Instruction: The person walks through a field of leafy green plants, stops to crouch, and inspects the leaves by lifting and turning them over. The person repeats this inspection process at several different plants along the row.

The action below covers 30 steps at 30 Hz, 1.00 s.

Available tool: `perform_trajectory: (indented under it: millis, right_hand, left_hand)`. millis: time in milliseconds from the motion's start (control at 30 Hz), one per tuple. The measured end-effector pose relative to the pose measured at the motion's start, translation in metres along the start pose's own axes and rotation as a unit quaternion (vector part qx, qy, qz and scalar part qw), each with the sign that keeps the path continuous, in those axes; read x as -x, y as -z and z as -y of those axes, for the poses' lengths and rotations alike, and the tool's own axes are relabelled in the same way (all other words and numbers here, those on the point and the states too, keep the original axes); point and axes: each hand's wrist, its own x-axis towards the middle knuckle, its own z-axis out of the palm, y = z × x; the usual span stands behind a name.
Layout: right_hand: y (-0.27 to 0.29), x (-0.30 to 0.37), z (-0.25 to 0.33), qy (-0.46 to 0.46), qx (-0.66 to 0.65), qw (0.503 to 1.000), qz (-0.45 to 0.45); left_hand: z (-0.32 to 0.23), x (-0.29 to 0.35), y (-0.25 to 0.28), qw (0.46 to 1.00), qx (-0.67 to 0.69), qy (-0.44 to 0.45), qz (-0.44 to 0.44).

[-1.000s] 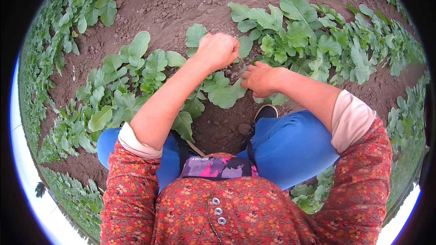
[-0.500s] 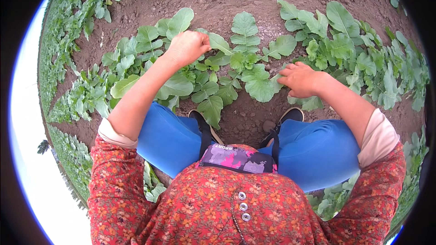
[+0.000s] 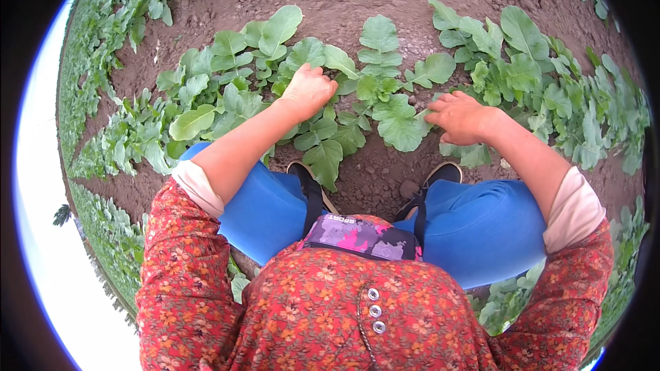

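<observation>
A leafy green plant (image 3: 377,88) with broad lobed leaves grows from the soil between my hands. To its left, my left hand (image 3: 311,92) is closed, fingertips pressed together low among the leaves. What it pinches, if anything, is hidden under the knuckles. A pale oval leaf (image 3: 339,61) stands just beyond those fingers. My right hand (image 3: 460,118) rests palm down at the plant's right side, fingers loosely bent and thumb apart. Its fingertips touch the edge of a wide lobed leaf (image 3: 399,124).
Similar plants continue the row to the left (image 3: 196,96) and right (image 3: 526,69). Brown crumbly soil (image 3: 344,0) lies beyond the row. My dark shoes (image 3: 443,173) and blue-clad knees (image 3: 481,233) are close on the near side.
My left hand has come nearer and to the right, lower into the leaves. My right hand stays by the same leaf. The whole view has shifted slightly.
</observation>
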Motion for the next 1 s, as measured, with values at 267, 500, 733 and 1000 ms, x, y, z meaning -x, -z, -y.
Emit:
perform_trajectory:
  millis: [267,500,733,1000]
  right_hand:
    - [0.006,0.003,0.002,0.003,-0.018,1.0,-0.025]
    - [0.004,0.003,-0.002,-0.018,-0.059,0.99,-0.13]
    - [0.02,0.006,0.003,-0.025,-0.093,0.981,-0.169]
    - [0.032,0.008,0.008,0.009,-0.055,0.967,-0.248]
  left_hand:
    - [-0.002,-0.001,-0.007,0.999,-0.019,0.0,-0.041]
    - [0.009,-0.002,0.012,0.999,0.01,0.042,-0.014]
    - [0.057,0.006,0.094,0.951,0.26,0.152,-0.067]
    - [0.032,0.001,0.078,0.968,0.233,0.083,-0.029]
